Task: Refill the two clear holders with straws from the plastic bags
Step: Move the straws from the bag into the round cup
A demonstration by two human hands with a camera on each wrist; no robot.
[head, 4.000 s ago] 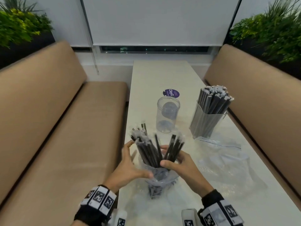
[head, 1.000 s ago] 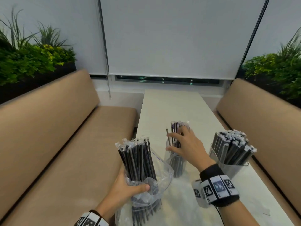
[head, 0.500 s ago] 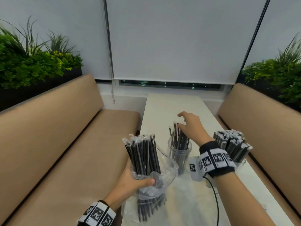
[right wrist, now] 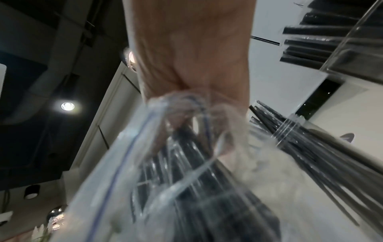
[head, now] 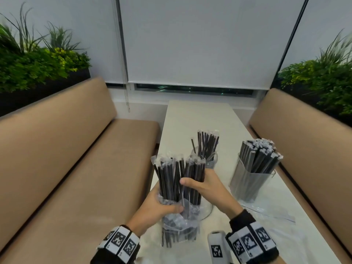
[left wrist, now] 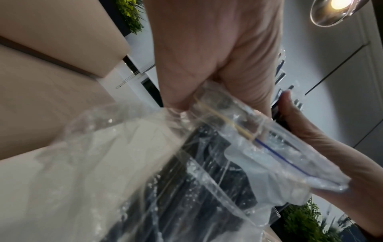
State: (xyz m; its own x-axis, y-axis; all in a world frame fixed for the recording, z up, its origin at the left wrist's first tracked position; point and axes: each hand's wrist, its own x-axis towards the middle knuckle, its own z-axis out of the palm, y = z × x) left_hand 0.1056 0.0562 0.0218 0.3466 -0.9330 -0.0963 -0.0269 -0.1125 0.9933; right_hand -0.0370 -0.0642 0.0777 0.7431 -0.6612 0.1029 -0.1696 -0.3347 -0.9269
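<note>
Item 1, nearest: left hand (head: 158, 206), fingers curled round the gathered neck of a clear plastic bag (head: 179, 227) at the near end of the tabletop (head: 192, 119). The grip bunches the film about the lower part of the straws, apparently to keep the bag upright and its mouth open.

Item 2: straws in the bag (head: 169, 180), black, each in a clear wrapper, standing upright with their tops well above the bag.

Item 3: right hand (head: 205, 187), thumb and fingers closed round a portion of those straws on the right of the bundle, just above the left hand. It seems to be separating a batch for lifting out.

Item 4: empty plastic bag (head: 266, 216), lying flat on the tabletop to the right, its straws presumably already used.

Item 5: round clear holder (head: 211, 161), beyond the hands, partly filled; its straws lean loosely, so room remains. Likely destination of the batch in hand.

Item 6: square clear holder (head: 247, 181), right of the round one, packed with straws; judged full.

Item 7: padded benches (head: 66, 149) flanking the tabletop.
</note>
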